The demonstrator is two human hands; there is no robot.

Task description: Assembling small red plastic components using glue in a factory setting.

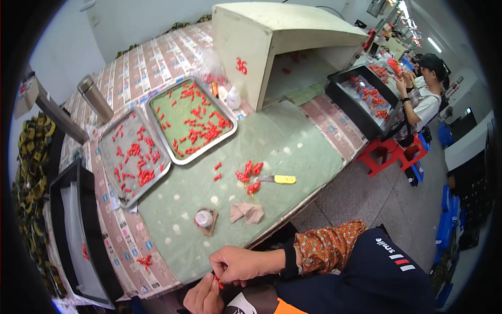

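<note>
Head view, left to right: a black bin (78,235) at the table's left edge holds almost nothing but one red piece; beside it a grey tray (107,162) carries scattered red parts, and the next tray (180,157), lined green, carries many more. A steel flask (95,98) stands behind them. On the green mat (282,141) lie a few loose red parts, a small pile (249,175) of them, and a yellow-handled knife (280,179); nearer the worker sit a small pot (204,218) and a folded cloth (248,212). At the near edge the left hand (204,298) and right hand (238,263) meet over one red part (216,281), the right fingers pinched on it, the left fingers curled up against it from below. A cream cabinet (277,47) stands open further back, and at far right another person (423,99) works at a second bin. Judging by the filled trays against the small pile left on the mat, most of the batch looks handled and a handful remains
</note>
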